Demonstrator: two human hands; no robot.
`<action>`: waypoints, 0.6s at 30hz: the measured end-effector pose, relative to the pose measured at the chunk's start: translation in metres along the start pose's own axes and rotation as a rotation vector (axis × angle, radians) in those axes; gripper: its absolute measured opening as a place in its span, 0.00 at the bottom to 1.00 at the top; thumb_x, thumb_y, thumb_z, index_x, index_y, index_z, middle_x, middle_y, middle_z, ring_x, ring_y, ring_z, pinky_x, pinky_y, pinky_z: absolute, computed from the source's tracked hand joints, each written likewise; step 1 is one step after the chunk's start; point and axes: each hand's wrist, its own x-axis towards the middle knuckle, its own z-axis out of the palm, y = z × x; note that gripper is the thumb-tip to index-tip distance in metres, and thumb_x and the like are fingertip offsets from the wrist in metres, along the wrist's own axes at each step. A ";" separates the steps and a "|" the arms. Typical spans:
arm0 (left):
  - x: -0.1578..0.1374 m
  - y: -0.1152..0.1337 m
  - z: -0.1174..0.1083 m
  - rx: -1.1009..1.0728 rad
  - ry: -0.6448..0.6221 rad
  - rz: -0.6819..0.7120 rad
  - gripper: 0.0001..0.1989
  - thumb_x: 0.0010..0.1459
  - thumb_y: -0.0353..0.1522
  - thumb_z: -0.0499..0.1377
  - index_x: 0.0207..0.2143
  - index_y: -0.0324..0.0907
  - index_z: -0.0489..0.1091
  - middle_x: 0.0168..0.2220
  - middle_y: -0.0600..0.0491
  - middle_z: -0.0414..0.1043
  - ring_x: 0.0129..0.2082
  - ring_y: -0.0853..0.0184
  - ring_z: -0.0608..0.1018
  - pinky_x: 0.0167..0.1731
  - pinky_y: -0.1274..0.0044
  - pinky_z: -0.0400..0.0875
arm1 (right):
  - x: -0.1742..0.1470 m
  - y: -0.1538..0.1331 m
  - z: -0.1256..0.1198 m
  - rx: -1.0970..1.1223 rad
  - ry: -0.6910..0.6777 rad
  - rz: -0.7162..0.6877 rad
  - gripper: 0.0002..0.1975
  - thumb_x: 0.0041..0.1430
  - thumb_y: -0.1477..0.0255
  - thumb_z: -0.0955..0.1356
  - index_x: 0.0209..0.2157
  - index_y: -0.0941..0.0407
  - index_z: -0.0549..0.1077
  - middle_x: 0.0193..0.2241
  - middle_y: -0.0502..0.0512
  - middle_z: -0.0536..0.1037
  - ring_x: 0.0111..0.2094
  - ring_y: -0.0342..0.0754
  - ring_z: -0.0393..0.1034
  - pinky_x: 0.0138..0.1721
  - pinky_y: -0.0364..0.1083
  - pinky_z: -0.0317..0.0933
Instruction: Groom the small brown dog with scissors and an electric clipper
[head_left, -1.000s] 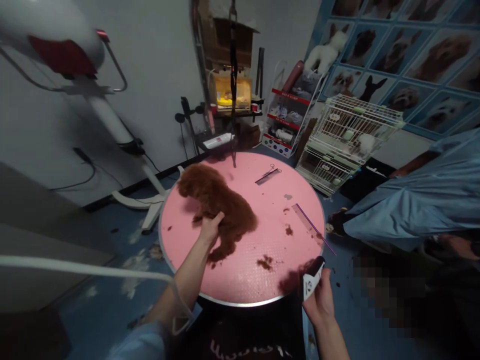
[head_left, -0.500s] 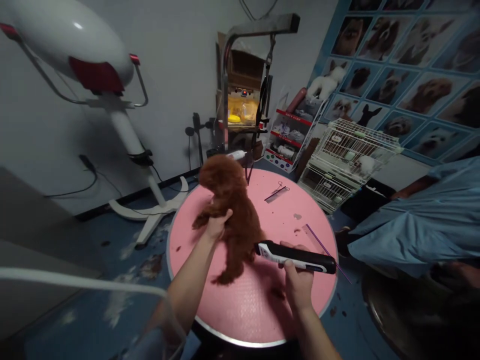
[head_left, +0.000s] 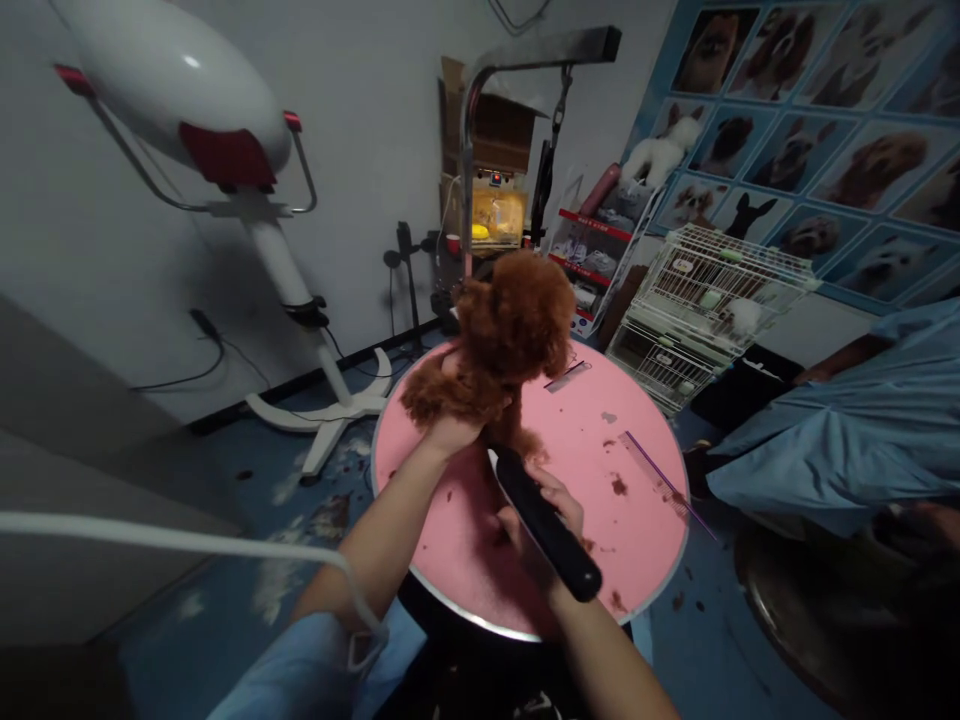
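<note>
A small curly brown dog (head_left: 525, 310) is propped upright over the round pink table (head_left: 577, 450), its fluffy head high. My left hand (head_left: 454, 432) is closed around the dog at its front legs and chest; the fur covers part of the fingers. In my right hand (head_left: 555, 505) is a black and white hair clipper (head_left: 551, 530), its head up against the dog's lower body. The clipper's blade is hidden from me. A purple-backed comb (head_left: 652, 465) lies at the table's right side, and a second comb (head_left: 566, 377) beside scissors lies behind the dog.
Brown hair tufts (head_left: 619, 485) are scattered on the tabletop. A metal grooming arm (head_left: 540, 50) with a hanging black strap stands behind. On the left is a white stand dryer (head_left: 225, 90); on the right are wire cages (head_left: 705, 310) and a person in blue clothing (head_left: 847, 430).
The dog has been raised and turned, its head now higher and further right. The clipper has swung from pointing left to pointing away from me. More hair tufts show on the table.
</note>
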 end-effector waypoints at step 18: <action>-0.017 0.043 -0.017 0.294 0.136 0.149 0.31 0.50 0.45 0.66 0.51 0.41 0.60 0.52 0.42 0.66 0.53 0.58 0.72 0.57 0.65 0.66 | -0.007 -0.013 0.015 -0.105 0.024 -0.299 0.22 0.59 0.72 0.71 0.53 0.56 0.64 0.48 0.65 0.79 0.46 0.51 0.78 0.39 0.46 0.77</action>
